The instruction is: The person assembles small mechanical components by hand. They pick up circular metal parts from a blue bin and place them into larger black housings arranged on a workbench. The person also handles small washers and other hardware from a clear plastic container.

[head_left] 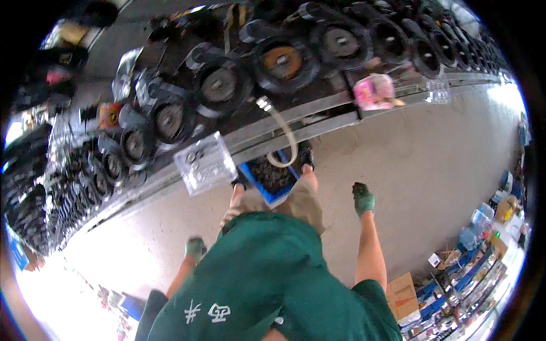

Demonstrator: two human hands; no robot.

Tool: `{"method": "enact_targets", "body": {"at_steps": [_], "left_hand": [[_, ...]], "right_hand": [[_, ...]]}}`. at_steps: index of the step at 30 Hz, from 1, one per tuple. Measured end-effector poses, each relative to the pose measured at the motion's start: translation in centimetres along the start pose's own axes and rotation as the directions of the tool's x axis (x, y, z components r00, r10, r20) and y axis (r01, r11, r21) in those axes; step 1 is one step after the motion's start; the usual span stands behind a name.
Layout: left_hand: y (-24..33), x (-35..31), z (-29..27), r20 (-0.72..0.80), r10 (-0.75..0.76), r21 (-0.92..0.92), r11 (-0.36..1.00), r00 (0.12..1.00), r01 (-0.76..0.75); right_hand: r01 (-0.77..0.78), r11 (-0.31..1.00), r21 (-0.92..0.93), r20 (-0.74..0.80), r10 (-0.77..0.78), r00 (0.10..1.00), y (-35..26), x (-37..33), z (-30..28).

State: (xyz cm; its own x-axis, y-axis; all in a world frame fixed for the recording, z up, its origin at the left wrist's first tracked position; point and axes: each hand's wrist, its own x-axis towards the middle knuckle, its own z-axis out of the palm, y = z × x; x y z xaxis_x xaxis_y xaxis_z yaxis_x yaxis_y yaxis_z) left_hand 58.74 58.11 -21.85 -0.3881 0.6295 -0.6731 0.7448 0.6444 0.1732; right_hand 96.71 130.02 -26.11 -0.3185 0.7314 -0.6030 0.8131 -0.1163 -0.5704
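One blue bin (255,181), filled with small dark parts (273,172), is located between the person's lower legs at the front edge of the bench (335,124). The right hand (363,199), in a green-and-dark glove (367,207), hangs above the floor (409,187), well apart from the bin. The left hand (195,248) (also gloved, and blurred) hangs beside the torso. Whether the fingers of either hand are apart or together cannot be told. A pale curved strap (292,141) hangs over the bench edge. To its left, a clear plastic tray (206,163) overhangs the edge. Black round units (218,86) line the bench.
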Motion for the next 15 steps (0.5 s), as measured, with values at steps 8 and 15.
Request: {"method": "enact_targets", "body": {"at_steps": [8,15], "left_hand": [[10.8,-4.8,1.4,-0.008,-0.301,-0.434,0.860,0.953,0.268],[23.9,3.5,-10.8,0.235,-0.678,-0.924,0.066,0.697,0.376]], "right_hand": [[-0.349,0.930,0.116,0.335,0.294,0.895,11.0,11.7,-0.4],[-0.542,0.819,0.190,0.427,0.428,0.797,6.8,13.4,-4.1]]}}
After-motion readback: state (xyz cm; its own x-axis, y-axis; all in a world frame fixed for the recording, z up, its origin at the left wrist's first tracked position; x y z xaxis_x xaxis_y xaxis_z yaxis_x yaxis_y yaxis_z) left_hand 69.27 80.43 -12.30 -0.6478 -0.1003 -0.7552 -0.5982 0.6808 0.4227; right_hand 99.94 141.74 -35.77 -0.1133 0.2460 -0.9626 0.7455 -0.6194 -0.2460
